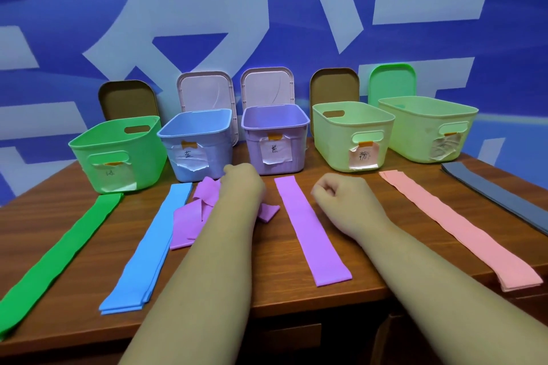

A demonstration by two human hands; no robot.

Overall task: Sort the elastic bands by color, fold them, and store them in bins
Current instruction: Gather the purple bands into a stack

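The left hand (243, 184) rests on the crumpled purple elastic band (189, 216) before the lilac plastic bin (252, 154), its grip hidden; the right hand (341, 192) is a curled, empty fist. A one-handed lift may unravel the folds

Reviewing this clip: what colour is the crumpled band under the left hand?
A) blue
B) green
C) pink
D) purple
D: the left hand lies over the crumpled purple band, which sits between the flat blue bands and a flat purple band.
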